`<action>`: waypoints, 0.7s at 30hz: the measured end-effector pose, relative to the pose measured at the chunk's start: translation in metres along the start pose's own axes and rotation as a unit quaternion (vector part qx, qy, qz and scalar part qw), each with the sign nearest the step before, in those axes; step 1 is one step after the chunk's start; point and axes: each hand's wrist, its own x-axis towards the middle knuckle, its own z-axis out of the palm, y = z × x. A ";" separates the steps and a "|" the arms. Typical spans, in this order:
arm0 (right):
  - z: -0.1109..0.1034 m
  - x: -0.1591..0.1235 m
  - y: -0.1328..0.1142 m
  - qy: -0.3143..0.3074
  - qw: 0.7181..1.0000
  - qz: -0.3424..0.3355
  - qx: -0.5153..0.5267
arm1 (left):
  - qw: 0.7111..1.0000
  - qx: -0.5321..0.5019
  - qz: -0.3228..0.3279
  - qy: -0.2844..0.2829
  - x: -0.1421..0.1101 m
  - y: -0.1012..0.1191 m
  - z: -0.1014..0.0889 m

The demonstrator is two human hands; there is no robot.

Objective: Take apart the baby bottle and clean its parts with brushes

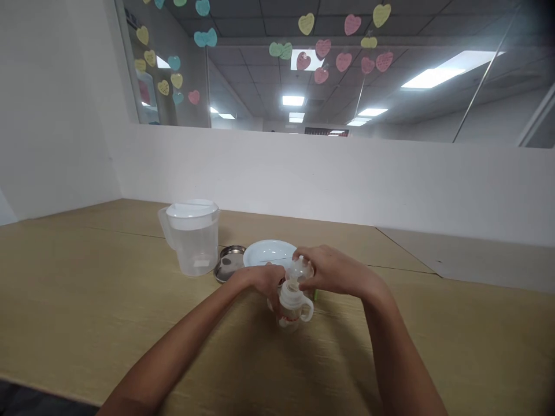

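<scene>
A baby bottle (289,315) with white side handles and red print stands on the table in front of me. My left hand (269,284) is closed around its left side. Just above the bottle's nipple, my right hand (323,268) grips a clear dome-shaped cap (300,268) between thumb and fingers. The cap is tilted; whether it touches the nipple I cannot tell. Behind my hands lies a white plate (269,249), its near edge partly hidden. A bit of something green (316,294) shows below my right hand.
A clear plastic pitcher (197,245) with a white lid stands on the wooden table (108,289) at the left. Between pitcher and plate lies a round metal tray (229,263). A white wall (269,173) rises behind, with a window above bearing heart-shaped notes.
</scene>
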 end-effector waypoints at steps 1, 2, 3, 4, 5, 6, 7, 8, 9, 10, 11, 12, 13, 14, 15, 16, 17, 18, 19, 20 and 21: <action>-0.004 -0.002 0.004 0.025 1.000 0.004 0.010 | 1.000 0.000 0.005 0.001 -0.001 0.002 -0.001; -0.007 -0.003 0.009 0.055 0.998 0.015 0.016 | 1.000 0.000 0.009 0.002 -0.002 0.003 -0.002; -0.009 -0.002 0.014 0.088 0.995 0.032 0.019 | 1.000 0.001 0.010 0.003 -0.003 0.004 -0.003; -0.009 0.001 0.019 0.121 0.991 0.052 0.018 | 1.000 0.003 0.008 0.002 -0.004 0.005 -0.003; -0.008 0.005 0.024 0.148 0.986 0.070 0.016 | 1.000 0.004 0.007 0.005 -0.004 0.005 -0.003; -0.006 0.011 0.029 0.163 0.983 0.081 0.017 | 1.000 0.003 0.007 0.009 -0.004 0.005 -0.003; -0.002 0.019 0.032 0.168 0.982 0.084 0.020 | 1.000 -0.001 0.008 0.012 -0.003 0.004 -0.002; 0.004 0.027 0.036 0.158 0.984 0.080 0.025 | 1.000 -0.007 0.010 0.012 -0.003 0.004 -0.001; 0.011 0.036 0.038 0.135 0.988 0.068 0.031 | 1.000 -0.013 0.014 0.012 -0.003 0.003 -0.001; 0.019 0.045 0.041 0.107 0.992 0.050 0.036 | 1.000 -0.019 0.020 0.013 -0.003 0.003 0.000; 0.027 0.053 0.043 0.077 0.996 0.033 0.041 | 0.999 -0.020 0.025 0.014 -0.002 0.002 0.000; 0.036 0.061 0.045 0.050 0.998 0.029 0.040 | 0.999 -0.017 0.030 0.014 -0.002 0.002 0.001; 0.044 0.068 0.046 0.033 0.998 0.032 0.037 | 0.999 -0.012 0.032 0.015 -0.002 0.002 0.001; 0.051 0.074 0.048 0.019 0.999 0.036 0.034 | 0.999 -0.008 0.032 0.015 -0.002 0.002 0.001; 0.058 0.078 0.050 0.006 0.999 0.040 0.031 | 0.999 -0.008 0.033 0.015 -0.002 0.002 0.000; 0.063 0.081 0.051 -0.005 0.999 0.041 0.027 | 0.999 -0.009 0.034 0.013 -0.002 0.002 0.000; 0.067 0.084 0.053 -0.016 0.999 0.039 0.024 | 0.999 -0.012 0.036 0.011 -0.002 0.002 0.000; 0.070 0.085 0.053 -0.028 0.999 0.035 0.021 | 0.999 -0.013 0.040 0.010 -0.002 0.001 0.000; 0.072 0.086 0.054 -0.038 0.999 0.031 0.018 | 0.999 -0.013 0.043 0.010 -0.002 0.001 0.000; 0.073 0.086 0.053 -0.048 0.998 0.026 0.015 | 0.999 -0.010 0.046 0.009 -0.001 0.001 0.000; 0.074 0.086 0.053 -0.057 0.998 0.022 0.012 | 0.999 -0.004 0.045 0.010 -0.001 0.001 0.000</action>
